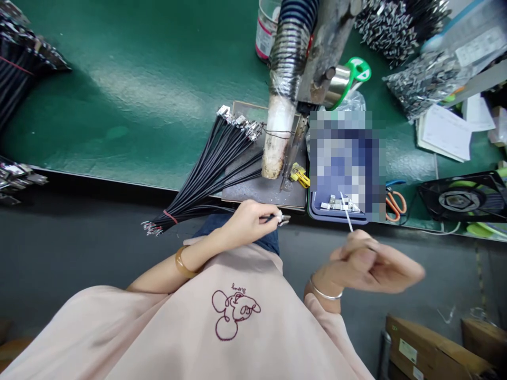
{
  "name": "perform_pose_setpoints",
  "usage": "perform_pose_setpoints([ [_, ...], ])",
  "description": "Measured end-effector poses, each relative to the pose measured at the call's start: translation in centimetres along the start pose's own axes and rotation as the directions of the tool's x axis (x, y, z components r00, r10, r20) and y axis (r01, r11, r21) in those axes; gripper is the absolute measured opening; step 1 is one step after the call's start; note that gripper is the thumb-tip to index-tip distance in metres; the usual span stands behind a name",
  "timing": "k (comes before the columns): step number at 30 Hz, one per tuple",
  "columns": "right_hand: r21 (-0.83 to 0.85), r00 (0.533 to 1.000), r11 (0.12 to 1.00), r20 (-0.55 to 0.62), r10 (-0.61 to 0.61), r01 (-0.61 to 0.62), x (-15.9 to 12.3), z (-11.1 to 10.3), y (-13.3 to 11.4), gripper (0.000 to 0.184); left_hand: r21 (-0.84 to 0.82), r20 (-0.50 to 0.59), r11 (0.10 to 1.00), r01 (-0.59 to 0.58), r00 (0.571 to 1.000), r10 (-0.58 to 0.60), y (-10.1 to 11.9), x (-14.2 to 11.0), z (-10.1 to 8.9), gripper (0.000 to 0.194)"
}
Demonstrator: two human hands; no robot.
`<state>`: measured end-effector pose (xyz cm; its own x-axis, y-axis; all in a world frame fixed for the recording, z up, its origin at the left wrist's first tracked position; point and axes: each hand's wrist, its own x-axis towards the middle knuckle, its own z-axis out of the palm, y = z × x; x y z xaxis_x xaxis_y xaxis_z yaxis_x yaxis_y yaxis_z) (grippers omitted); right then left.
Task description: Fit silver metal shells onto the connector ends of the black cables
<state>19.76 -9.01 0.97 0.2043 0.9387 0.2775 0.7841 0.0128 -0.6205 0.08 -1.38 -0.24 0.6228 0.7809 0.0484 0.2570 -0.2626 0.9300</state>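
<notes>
My left hand (249, 219), just in front of the bench edge, pinches a black cable near its end. A metal connector (282, 219) with a bit of white on it sticks out past my fingertips. This cable runs back toward a bundle of black cables (202, 174), which has metal connectors at its far ends and a red band near its other end. My right hand (368, 264) is closed around a thin white stick (346, 214) that points up toward a blue tray (336, 217). Small metal connectors (331, 202) lie in the tray's near part; its upper part is pixelated.
A white-tipped hose (275, 137) hangs over a metal plate (257, 192). Nearby are a yellow clip-like piece (300, 175), a solder wire spool (340, 84), orange-handled pliers (396, 206) and a black fan (461, 200). More cables (19, 63) lie at left; cardboard boxes (431, 348) stand below right.
</notes>
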Motion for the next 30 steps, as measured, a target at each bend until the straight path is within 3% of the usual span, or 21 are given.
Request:
perform_pose_setpoints([
  [2, -0.06, 1.0, 0.998, -0.006, 0.027, -0.028, 1.1, -1.2, 0.8, 0.019, 0.12, 0.099, 0.991, -0.061, 0.994, 0.05, -0.6, -1.0, 0.3, 0.019],
  [5, -0.149, 0.997, 0.986, -0.039, 0.072, -0.077, 3.0, -2.9, 1.9, 0.022, 0.115, 0.071, 0.991, -0.062, 0.996, 0.054, -1.7, -2.4, 0.6, 0.016],
  [7, -0.209, 0.991, 0.971, -0.078, 0.106, -0.12, 3.9, -3.6, 2.6, 0.022, 0.044, -0.051, 0.996, -0.078, 0.995, 0.081, -2.0, -2.7, 0.4, 0.014],
  [9, -0.269, 0.988, 0.952, -0.084, 0.127, -0.145, 4.6, -3.8, 3.1, 0.021, 0.043, -0.23, 0.988, -0.15, 0.961, 0.156, -2.1, -2.3, -0.2, 0.014],
  [11, -0.325, 0.991, 0.937, -0.029, 0.129, -0.131, 5.2, -3.7, 3.4, 0.024, 0.183, -0.397, 0.962, -0.201, 0.88, 0.259, -2.1, -1.1, -1.1, 0.016],
  [13, -0.374, 0.992, 0.923, 0.05, 0.117, -0.09, 5.8, -3.3, 3.4, 0.026, 0.412, -0.47, 0.901, -0.136, 0.816, 0.338, -2.2, 0.5, -2.1, 0.017],
  [16, -0.464, 0.991, 0.886, 0.111, 0.069, -0.01, 6.6, -2.7, 3.0, 0.024, 0.632, -0.389, 0.775, 0.007, 0.868, 0.31, -2.6, 2.6, -3.0, 0.021],
  [19, -0.544, 0.993, 0.838, 0.115, 0.01, 0.054, 6.9, -2.4, 2.4, 0.017, 0.675, -0.295, 0.737, -0.043, 0.899, 0.323, -3.0, 2.9, -2.9, 0.028],
  [22, -0.492, 0.994, 0.869, 0.109, -0.008, 0.061, 7.0, -2.4, 2.4, 0.015, 0.623, -0.273, 0.766, -0.159, 0.874, 0.403, -3.1, 1.6, -2.2, 0.029],
  [26, -0.358, 0.992, 0.933, 0.129, 0.001, 0.046, 7.0, -2.4, 2.9, 0.015, 0.588, -0.303, 0.766, -0.26, 0.808, 0.506, -2.7, -0.2, -1.5, 0.025],
  [30, -0.444, 0.996, 0.894, 0.091, -0.019, 0.058, 7.0, -2.1, 3.1, 0.014, 0.561, -0.235, 0.726, -0.397, 0.765, 0.6, -1.7, -0.6, -1.2, 0.019],
])
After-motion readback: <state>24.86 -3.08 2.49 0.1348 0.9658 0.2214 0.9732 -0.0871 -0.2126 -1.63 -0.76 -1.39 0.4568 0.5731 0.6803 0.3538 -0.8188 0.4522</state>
